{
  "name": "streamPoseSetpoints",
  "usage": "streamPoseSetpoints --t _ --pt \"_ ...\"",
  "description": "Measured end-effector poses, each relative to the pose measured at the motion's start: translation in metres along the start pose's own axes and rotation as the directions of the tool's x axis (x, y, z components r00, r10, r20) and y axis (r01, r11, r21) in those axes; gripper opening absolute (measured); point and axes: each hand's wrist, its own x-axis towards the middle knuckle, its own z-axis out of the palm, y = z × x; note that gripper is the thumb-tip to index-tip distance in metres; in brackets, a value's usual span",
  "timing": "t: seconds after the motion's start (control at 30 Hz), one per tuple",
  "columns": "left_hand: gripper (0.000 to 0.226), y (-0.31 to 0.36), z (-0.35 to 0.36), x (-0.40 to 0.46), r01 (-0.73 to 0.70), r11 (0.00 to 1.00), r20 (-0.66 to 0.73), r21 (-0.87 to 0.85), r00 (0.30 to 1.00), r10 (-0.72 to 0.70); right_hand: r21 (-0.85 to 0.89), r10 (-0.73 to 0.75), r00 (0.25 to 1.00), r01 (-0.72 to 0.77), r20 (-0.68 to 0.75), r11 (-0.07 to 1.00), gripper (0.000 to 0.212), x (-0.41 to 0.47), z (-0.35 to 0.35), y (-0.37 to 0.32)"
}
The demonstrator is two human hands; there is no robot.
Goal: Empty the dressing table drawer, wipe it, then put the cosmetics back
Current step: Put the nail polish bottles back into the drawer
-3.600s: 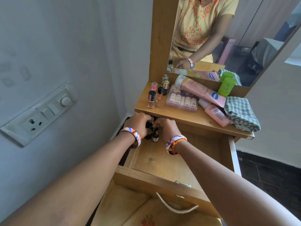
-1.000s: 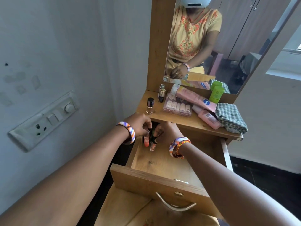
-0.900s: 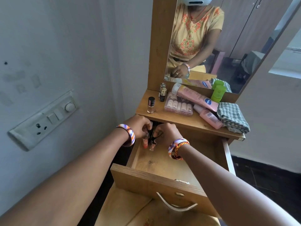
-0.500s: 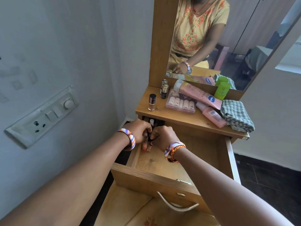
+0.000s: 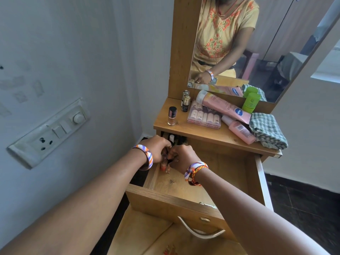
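Pale grey walls surround a wooden dressing tabletop (image 5: 193, 130) with a mirror. Below the tabletop, the open wooden drawer (image 5: 176, 198) is seen, mostly bare. At the drawer's back left corner, the left hand (image 5: 158, 147) and the right hand (image 5: 181, 156) are curled together around small nail-polish bottles (image 5: 163, 165); which hand's grip holds which bottle cannot be told. Compared with some seconds before, two small bottles are gone from the tabletop. It is judged that wiping is done and the returning is begun; a pink lotion tube (image 5: 223, 106) and a checked cloth (image 5: 266, 130) are waiting on the tabletop.
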Motion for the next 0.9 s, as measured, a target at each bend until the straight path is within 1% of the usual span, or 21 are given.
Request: streamPoseSetpoints --t 0.17,0.23,0.27,0.37,0.43,0.5,0.53,0.57,0.63,0.7,0.8,0.9 --pt "0.022 0.011 -0.021 -0.006 -0.011 1.000 0.024 -0.010 1.000 0.011 0.011 -0.017 1.000 0.017 -0.018 1.000 0.024 -0.002 -0.011 -0.002" --pt "0.025 0.019 -0.040 -0.009 -0.036 0.997 0.016 -0.061 0.999 0.037 0.032 -0.021 0.998 0.023 -0.058 0.999 0.020 -0.001 -0.023 -0.005" --pt "0.025 0.024 -0.051 -0.010 -0.048 0.994 -0.010 -0.094 0.999 0.048 0.030 -0.033 0.996 0.035 -0.089 0.999 0.017 0.000 -0.031 -0.007" --pt "0.021 0.038 -0.081 -0.006 -0.080 0.988 -0.172 -0.135 0.984 0.057 0.002 -0.086 0.968 0.089 -0.234 0.996 0.010 0.002 -0.058 -0.015" --pt "0.019 0.041 -0.095 0.002 -0.083 0.985 -0.306 -0.149 0.951 0.034 0.036 -0.088 0.944 0.105 -0.319 0.994 0.010 0.004 -0.077 -0.018" --pt "0.026 0.042 -0.102 0.011 -0.058 0.989 -0.404 -0.135 0.915 -0.001 0.052 -0.071 0.916 0.099 -0.395 0.994 0.010 0.011 -0.093 -0.018" --pt "0.033 0.041 -0.103 0.015 -0.038 0.993 -0.407 -0.116 0.913 -0.013 0.062 -0.064 0.904 0.099 -0.424 0.993 0.010 0.015 -0.099 -0.016" --pt "0.042 0.040 -0.102 0.020 -0.014 0.996 -0.370 -0.092 0.929 -0.021 0.079 -0.056 0.895 0.101 -0.443 0.992 0.011 0.020 -0.104 -0.014" --pt "0.056 0.038 -0.097 0.030 0.027 0.999 -0.251 -0.038 0.967 -0.036 0.103 -0.038 0.887 0.096 -0.461 0.990 0.013 0.031 -0.109 -0.009" --pt "0.055 0.036 -0.092 0.038 0.047 0.999 -0.202 -0.005 0.978 -0.047 0.105 -0.027 0.887 0.085 -0.462 0.991 0.016 0.042 -0.112 -0.005" --pt "0.045 0.030 -0.092 0.048 0.048 0.998 -0.215 -0.030 0.975 -0.054 0.083 -0.002 0.887 0.045 -0.461 0.996 0.025 0.058 -0.119 -0.003" --pt "0.043 0.023 -0.096 0.056 0.057 0.997 -0.238 -0.059 0.969 -0.069 0.066 0.000 0.891 0.034 -0.455 0.997 0.032 0.076 -0.124 -0.005"
